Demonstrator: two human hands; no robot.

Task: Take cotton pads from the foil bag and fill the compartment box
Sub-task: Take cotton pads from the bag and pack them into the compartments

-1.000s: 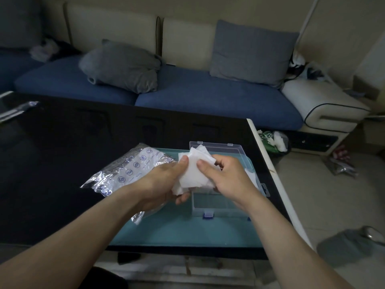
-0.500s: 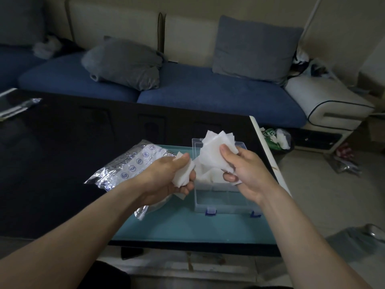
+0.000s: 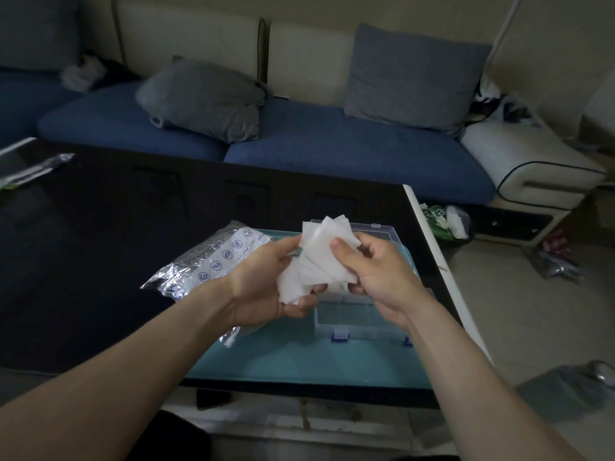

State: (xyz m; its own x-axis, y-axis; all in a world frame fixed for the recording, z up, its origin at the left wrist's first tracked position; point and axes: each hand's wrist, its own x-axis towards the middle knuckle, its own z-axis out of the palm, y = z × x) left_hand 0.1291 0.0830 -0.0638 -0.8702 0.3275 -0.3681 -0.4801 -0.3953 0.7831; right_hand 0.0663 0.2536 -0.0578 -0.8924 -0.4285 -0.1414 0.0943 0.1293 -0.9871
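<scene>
A fanned stack of white square cotton pads (image 3: 319, 257) is held in the air above the clear plastic compartment box (image 3: 352, 322). My left hand (image 3: 263, 284) grips the lower left of the stack and my right hand (image 3: 376, 274) pinches its right side with the thumb on top. The box stands open on a teal mat (image 3: 299, 361), its lid (image 3: 382, 229) raised behind the pads. The silver foil bag (image 3: 213, 261) with blue round marks lies flat to the left, partly under my left wrist. My hands hide most of the box's compartments.
The mat lies near the right front corner of a dark glossy table (image 3: 100, 261), whose white right edge (image 3: 432, 257) runs close to the box. A blue sofa with grey cushions (image 3: 206, 98) stands behind. A clear packet (image 3: 30, 171) lies at the table's far left.
The hands had split the pads into two bunches half a second ago; now they have come back together on one fanned stack, held a little higher above the box.
</scene>
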